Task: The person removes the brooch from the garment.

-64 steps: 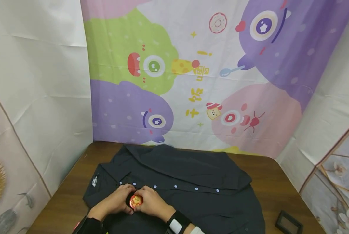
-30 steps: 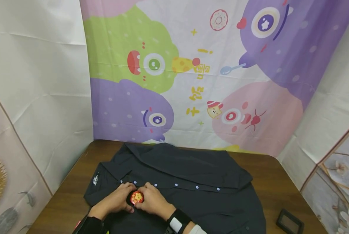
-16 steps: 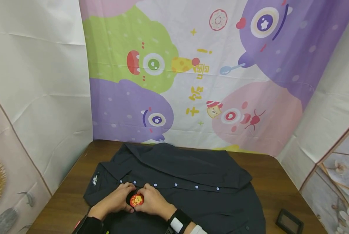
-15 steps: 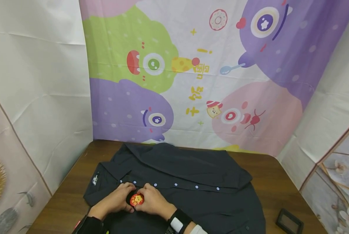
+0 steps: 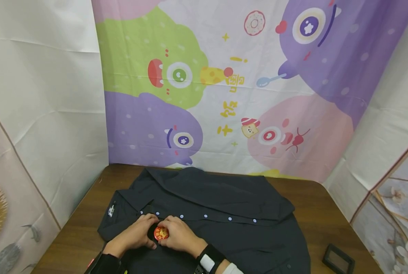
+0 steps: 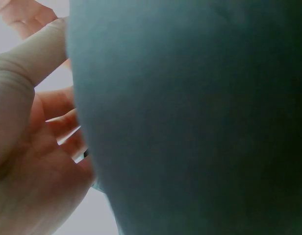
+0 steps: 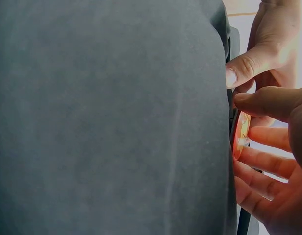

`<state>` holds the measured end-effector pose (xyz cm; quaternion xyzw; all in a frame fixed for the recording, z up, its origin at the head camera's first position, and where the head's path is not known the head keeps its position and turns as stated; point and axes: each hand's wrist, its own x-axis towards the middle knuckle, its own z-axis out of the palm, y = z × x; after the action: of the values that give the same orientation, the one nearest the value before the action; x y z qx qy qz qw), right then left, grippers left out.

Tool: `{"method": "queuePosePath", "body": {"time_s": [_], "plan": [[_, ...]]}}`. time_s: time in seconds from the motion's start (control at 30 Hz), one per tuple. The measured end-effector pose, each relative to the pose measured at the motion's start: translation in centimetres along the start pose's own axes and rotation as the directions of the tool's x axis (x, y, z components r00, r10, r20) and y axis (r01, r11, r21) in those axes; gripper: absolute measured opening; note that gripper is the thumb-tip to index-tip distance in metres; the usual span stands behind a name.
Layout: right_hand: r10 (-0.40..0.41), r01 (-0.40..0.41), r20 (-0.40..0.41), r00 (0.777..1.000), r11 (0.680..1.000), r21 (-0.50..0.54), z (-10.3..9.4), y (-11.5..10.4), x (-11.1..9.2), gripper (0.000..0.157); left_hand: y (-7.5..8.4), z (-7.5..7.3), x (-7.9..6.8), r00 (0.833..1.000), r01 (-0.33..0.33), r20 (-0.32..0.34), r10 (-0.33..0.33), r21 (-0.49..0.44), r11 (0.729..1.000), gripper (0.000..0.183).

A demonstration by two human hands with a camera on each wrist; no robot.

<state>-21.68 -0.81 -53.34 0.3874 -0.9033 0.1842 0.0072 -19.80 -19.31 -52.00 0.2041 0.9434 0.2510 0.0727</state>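
A dark button-up shirt [image 5: 224, 243] lies spread over the table in the head view, a row of pale buttons running across it. On its left part, between the two hands, is a round red badge [image 5: 161, 233] with a gold figure. My right hand [image 5: 180, 234] pinches the badge by its edge with thumb and fingers. In the right wrist view the badge [image 7: 241, 134] appears almost edge-on against the cloth. The left hand [image 5: 137, 234] holds the shirt just left of the badge, its thumb pressed on the cloth. Dark fabric [image 6: 190, 122] fills most of the left wrist view.
A small black rectangular frame [image 5: 338, 259] lies on the wooden table [image 5: 323, 213] right of the shirt. Behind the table hangs a cartoon-printed curtain [image 5: 224, 156]. White sheets [image 5: 53, 114] close in the sides.
The badge shifts and tilts slightly in the right hand's fingers, ending a little further right. Both hands stay almost in the same place, and the shirt lies as before.
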Motion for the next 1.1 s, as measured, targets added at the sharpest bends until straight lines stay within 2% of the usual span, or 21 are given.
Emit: {"method": "queuePosePath", "body": {"time_s": [0.9, 1.1], "plan": [[0.025, -0.027, 0.06, 0.998, 0.999, 0.026, -0.36, 0.1, -0.05, 0.037, 0.02, 0.06, 0.24, 1.0, -0.004, -0.002, 0.004, 0.004, 1.0, 0.062], [0.018, -0.021, 0.052, 0.998, 0.999, 0.047, -0.39, 0.2, -0.14, 0.037, 0.16, 0.01, 0.18, 1.0, -0.007, -0.005, 0.007, 0.012, 1.0, 0.062]]}}
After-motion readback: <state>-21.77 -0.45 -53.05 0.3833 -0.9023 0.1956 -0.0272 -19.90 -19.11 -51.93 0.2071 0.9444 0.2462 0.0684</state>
